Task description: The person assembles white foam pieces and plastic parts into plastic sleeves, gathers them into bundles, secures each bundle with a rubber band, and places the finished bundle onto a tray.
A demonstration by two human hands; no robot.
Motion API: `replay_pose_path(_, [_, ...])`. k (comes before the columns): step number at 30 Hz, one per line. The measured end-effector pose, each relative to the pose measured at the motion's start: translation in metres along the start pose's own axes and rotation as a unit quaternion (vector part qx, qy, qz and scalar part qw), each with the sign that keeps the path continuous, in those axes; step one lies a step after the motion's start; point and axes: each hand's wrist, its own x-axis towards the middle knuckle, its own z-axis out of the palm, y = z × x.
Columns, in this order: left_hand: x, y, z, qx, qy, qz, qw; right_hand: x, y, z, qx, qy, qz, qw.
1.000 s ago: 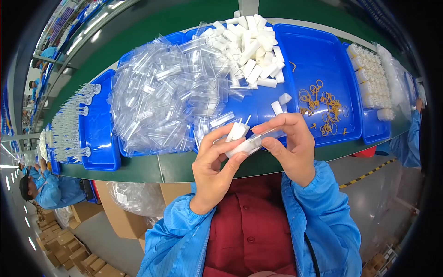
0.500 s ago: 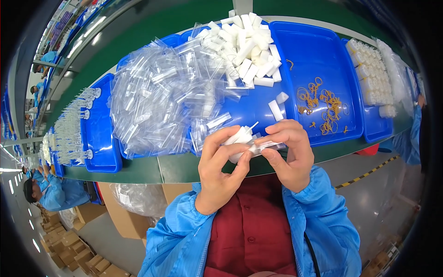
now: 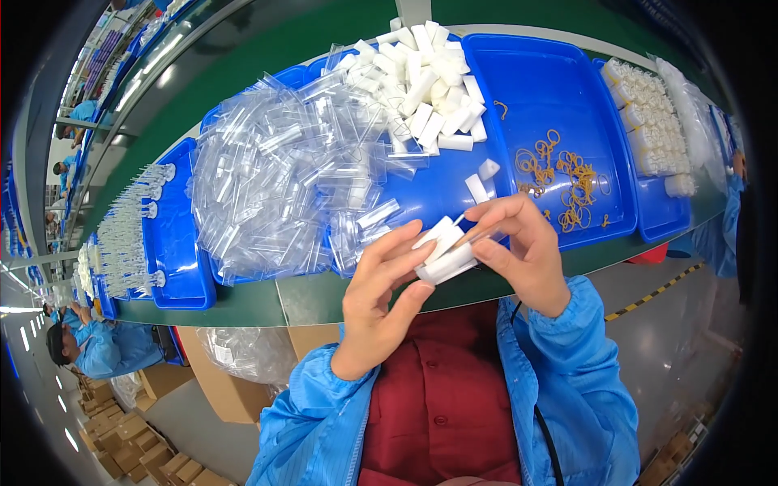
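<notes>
Your left hand (image 3: 381, 296) and right hand (image 3: 523, 255) meet just above the near edge of the green counter (image 3: 308, 296), in front of your chest. Between them sits a small bundle of white blocks (image 3: 444, 251); left fingers are closed on its near and left side, thumb under, and right fingers are closed on its right end, so both grips are clamped on the bundle. A thin pale stick (image 3: 459, 217) juts up from the top of the bundle; whether the right fingertips also pinch a clear sleeve there, you cannot tell. Directly behind the hands lies a large blue tray (image 3: 527, 89). On its far left part is a heap of loose white blocks (image 3: 425, 81); two more single blocks (image 3: 482, 178) lie just beyond your hands. On its right part is a scatter of tan rubber bands (image 3: 563, 174). Left of that, a big pile of clear plastic sleeves (image 3: 284, 174) spills across the trays. Further left, another blue tray (image 3: 174, 267) holds rows of clear stemmed parts (image 3: 130, 235). At the far right, a tray carries packed white pieces (image 3: 648, 121). Another person in a blue coat (image 3: 97, 348) shows at lower left.
</notes>
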Motion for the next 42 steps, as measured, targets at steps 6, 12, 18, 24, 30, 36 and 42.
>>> replay_pose_path(6, [-0.006, -0.015, -0.011, -0.052, -0.045, 0.017, 0.997, -0.003, 0.008, -0.006, -0.126, -0.082, -0.090, 0.984])
replay_pose_path(12, [-0.014, -0.009, -0.002, -0.069, -0.015, -0.021, 0.997, -0.008, 0.014, 0.004, -0.136, -0.086, -0.103, 0.982])
replay_pose_path(18, [0.003, -0.007, -0.012, -0.133, -0.082, -0.018, 0.988, -0.009, -0.004, 0.009, -0.279, -0.075, -0.208, 0.934])
replay_pose_path(24, [0.000, -0.006, -0.010, -0.113, -0.070, -0.088, 0.987, -0.005, 0.003, 0.001, -0.181, -0.093, -0.112, 0.973])
replay_pose_path(30, [-0.001, -0.003, -0.005, 0.180, -0.034, 0.068, 0.981, 0.000, -0.001, 0.005, -0.167, -0.056, -0.086, 0.981])
replay_pose_path(36, [-0.008, -0.005, -0.012, 0.174, -0.011, 0.074, 0.982, 0.011, -0.010, 0.012, -0.181, -0.108, -0.095, 0.973])
replay_pose_path(42, [-0.024, -0.011, -0.020, 0.101, -0.069, 0.029, 0.992, 0.079, 0.004, 0.022, -0.339, -0.065, -0.244, 0.906])
